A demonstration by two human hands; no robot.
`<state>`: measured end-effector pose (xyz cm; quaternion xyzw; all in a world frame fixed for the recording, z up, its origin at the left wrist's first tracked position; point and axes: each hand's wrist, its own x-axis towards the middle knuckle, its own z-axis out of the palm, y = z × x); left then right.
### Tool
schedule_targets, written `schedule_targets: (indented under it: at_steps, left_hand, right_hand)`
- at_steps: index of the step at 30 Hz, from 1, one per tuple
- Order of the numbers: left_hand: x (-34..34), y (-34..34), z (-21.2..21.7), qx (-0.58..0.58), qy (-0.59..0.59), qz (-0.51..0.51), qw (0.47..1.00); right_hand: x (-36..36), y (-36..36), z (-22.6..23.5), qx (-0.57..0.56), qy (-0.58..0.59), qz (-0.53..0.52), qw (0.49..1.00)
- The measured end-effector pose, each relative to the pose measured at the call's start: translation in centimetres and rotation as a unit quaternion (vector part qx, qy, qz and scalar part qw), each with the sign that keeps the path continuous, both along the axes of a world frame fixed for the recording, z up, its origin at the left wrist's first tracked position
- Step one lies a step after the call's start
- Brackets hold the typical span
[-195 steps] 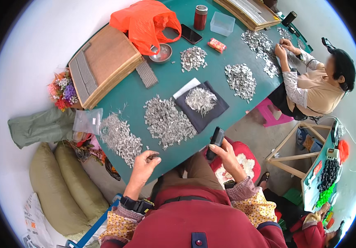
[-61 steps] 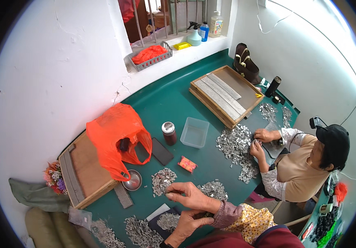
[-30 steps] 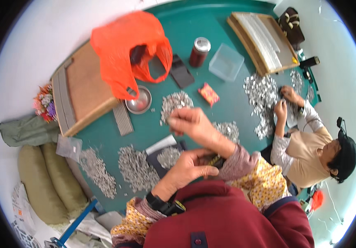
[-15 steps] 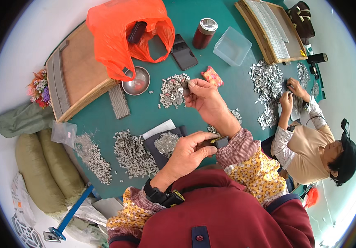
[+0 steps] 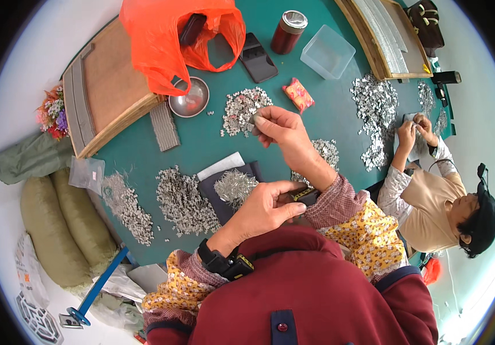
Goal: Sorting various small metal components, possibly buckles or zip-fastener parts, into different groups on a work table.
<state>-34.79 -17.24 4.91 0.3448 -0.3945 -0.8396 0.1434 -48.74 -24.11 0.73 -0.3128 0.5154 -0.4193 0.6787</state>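
Observation:
My right hand [image 5: 279, 127] is stretched over the green table [image 5: 201, 144], its fingers pinched on a small grey metal piece right beside a pile of small silvery parts [image 5: 242, 106]. My left hand [image 5: 265, 208] is close to my chest, shut on a small dark object with a yellow mark [image 5: 304, 194]. Just left of that hand a heap of thin silvery parts [image 5: 233, 185] lies on a dark cloth [image 5: 216, 198].
An orange plastic bag [image 5: 170, 34], a metal bowl [image 5: 190, 98], a dark phone [image 5: 258, 57], a red jar [image 5: 288, 31], a clear plastic box [image 5: 328, 52] and wooden trays [image 5: 109, 98] lie beyond. More part piles [image 5: 181, 198] spread left. Another person [image 5: 437, 198] works at the right.
The view has dropped closer to the table. My right hand has come down onto the pile of silvery parts and pinched a piece; my left hand has stayed near my chest with its dark object.

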Motion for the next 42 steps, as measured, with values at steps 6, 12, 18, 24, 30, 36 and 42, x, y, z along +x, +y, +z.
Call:
schedule_targets:
  at_steps: [6, 12, 18, 24, 30, 36, 42]
  left_hand:
    - [-1.2, 0.7, -0.5, -0.066, -0.020, 0.029, 0.997]
    - [-1.9, 0.7, 0.1, -0.163, -0.053, -0.016, 0.985]
    - [-1.9, 1.1, 0.6, -0.154, -0.082, -0.013, 0.985]
    - [-2.1, 1.4, 0.9, -0.175, -0.080, 0.009, 0.981]
    - [-1.9, 1.2, 0.0, -0.008, 0.038, 0.006, 0.999]
    - [-1.2, 0.7, 1.0, 0.112, 0.035, -0.044, 0.992]
    - [-0.6, 1.0, 0.5, 0.147, 0.042, -0.087, 0.984]
  right_hand:
    - [1.4, 0.6, 0.8, -0.068, 0.085, 0.052, 0.993]
    - [1.5, 0.9, 0.6, -0.081, 0.140, 0.056, 0.985]
    - [2.3, 2.0, 0.3, -0.108, 0.158, 0.067, 0.979]
    - [2.2, 2.7, 1.5, -0.145, 0.214, 0.117, 0.959]
    - [1.6, 2.8, 2.6, -0.172, 0.158, 0.096, 0.968]
    - [1.8, 4.1, 4.4, -0.255, 0.123, 0.092, 0.955]
    - [2.2, 4.6, 5.6, -0.278, 0.098, 0.113, 0.949]
